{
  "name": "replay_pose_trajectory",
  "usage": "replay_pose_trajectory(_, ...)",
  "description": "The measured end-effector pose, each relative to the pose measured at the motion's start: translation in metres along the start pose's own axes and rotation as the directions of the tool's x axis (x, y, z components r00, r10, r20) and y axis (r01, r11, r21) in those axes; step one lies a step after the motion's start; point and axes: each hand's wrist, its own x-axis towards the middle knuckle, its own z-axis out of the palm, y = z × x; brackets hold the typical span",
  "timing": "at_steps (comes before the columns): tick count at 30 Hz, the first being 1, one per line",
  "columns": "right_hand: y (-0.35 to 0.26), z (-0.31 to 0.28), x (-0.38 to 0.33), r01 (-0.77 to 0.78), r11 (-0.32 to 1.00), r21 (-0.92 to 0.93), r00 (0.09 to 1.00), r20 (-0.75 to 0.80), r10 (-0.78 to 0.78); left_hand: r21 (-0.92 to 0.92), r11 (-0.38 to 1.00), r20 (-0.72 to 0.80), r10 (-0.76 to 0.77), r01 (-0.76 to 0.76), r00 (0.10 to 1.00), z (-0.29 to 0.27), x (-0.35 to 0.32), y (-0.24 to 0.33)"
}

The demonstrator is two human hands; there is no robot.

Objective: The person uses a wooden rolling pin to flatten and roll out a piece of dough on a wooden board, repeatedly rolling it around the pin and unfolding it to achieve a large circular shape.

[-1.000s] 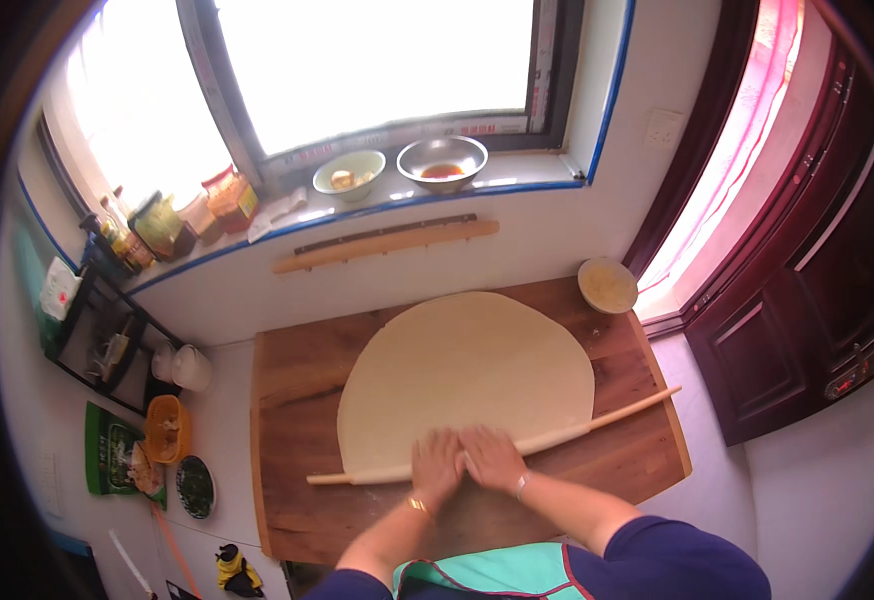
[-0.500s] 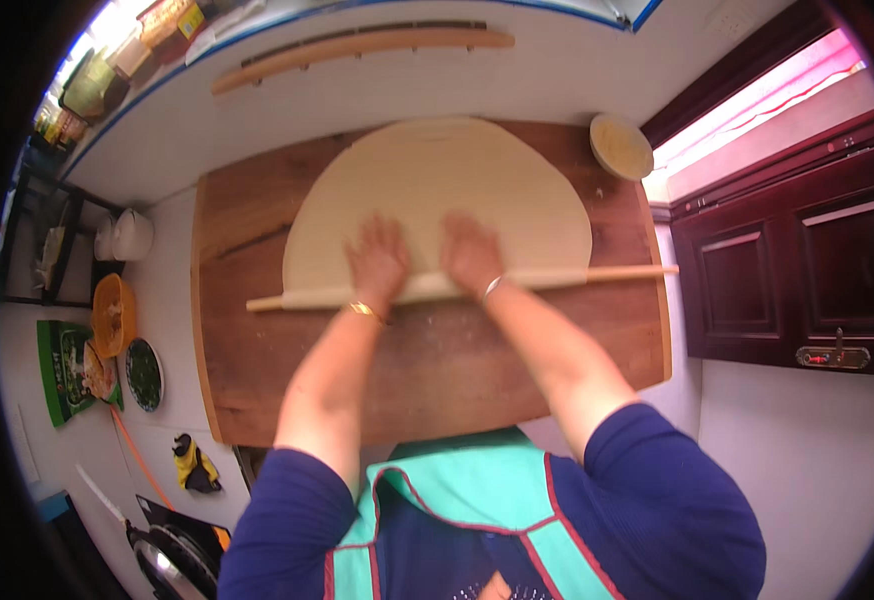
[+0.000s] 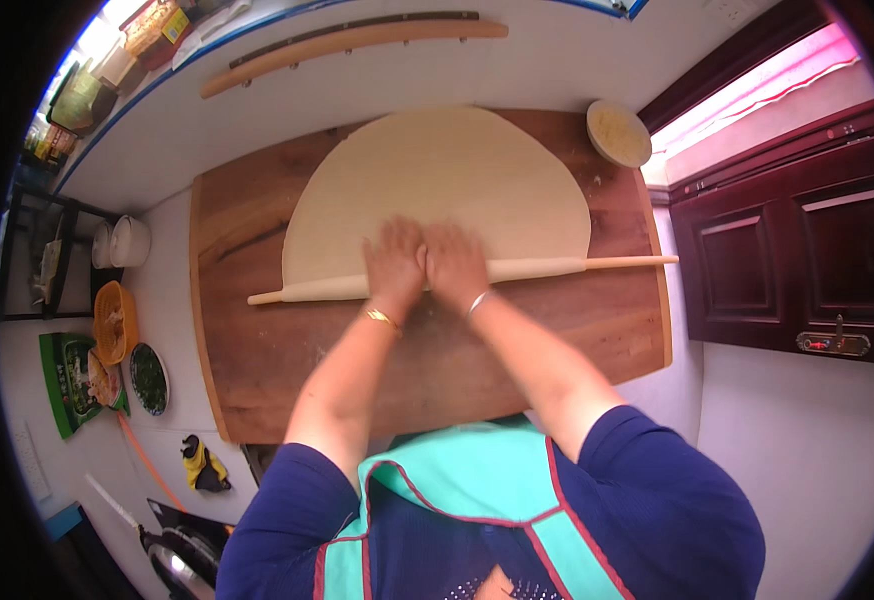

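A large, thin sheet of dough (image 3: 437,170) covers the far half of the wooden board. Its near edge is wound around a long wooden rolling pin (image 3: 629,261), whose bare ends stick out on both sides. My left hand (image 3: 395,262) lies palm down over the wrapped pin, left of its middle, with fingers stretched forward. Beside it, my right hand (image 3: 454,262) rests flat on the same stretch, thumbs close together. Motion blurs both sets of fingers a little.
The wooden board (image 3: 477,350) fills the middle. A bowl of pale flour (image 3: 618,134) stands at its far right corner. At the left are an orange basket (image 3: 113,322), a dish of chopped greens (image 3: 149,379) and a green bag (image 3: 69,385). A dark red door (image 3: 787,250) is at right.
My hands have slid inward along the dough-wrapped rolling pin, from well apart to nearly touching. The pin stays in almost the same place.
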Motion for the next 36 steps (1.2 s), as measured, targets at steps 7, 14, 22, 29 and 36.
replay_pose_trajectory(7,0.008,0.02,0.028,-0.08,0.997,0.009,0.997,-0.007,0.08,0.006,0.998,-0.186,0.06,-0.06,0.981,0.0,0.024,-0.002)
replay_pose_trajectory(14,0.141,-0.005,-0.06,-0.241,0.953,-0.187,0.968,-0.113,0.222,0.149,0.976,-0.099,-0.145,0.158,0.985,-0.019,-0.018,-0.099)
replay_pose_trajectory(22,0.07,-0.004,0.043,-0.341,0.939,0.043,0.94,0.033,0.34,0.077,0.984,-0.104,-0.152,0.16,0.983,-0.009,0.033,-0.023)
replay_pose_trajectory(29,0.016,0.03,0.03,-0.032,0.999,-0.009,0.995,-0.091,0.031,-0.007,0.998,0.049,-0.061,0.062,0.997,-0.008,0.04,0.022)
replay_pose_trajectory(36,0.128,-0.022,-0.019,-0.351,0.93,-0.111,0.936,-0.055,0.347,0.07,0.974,-0.077,-0.212,0.217,0.974,-0.02,0.021,-0.089)
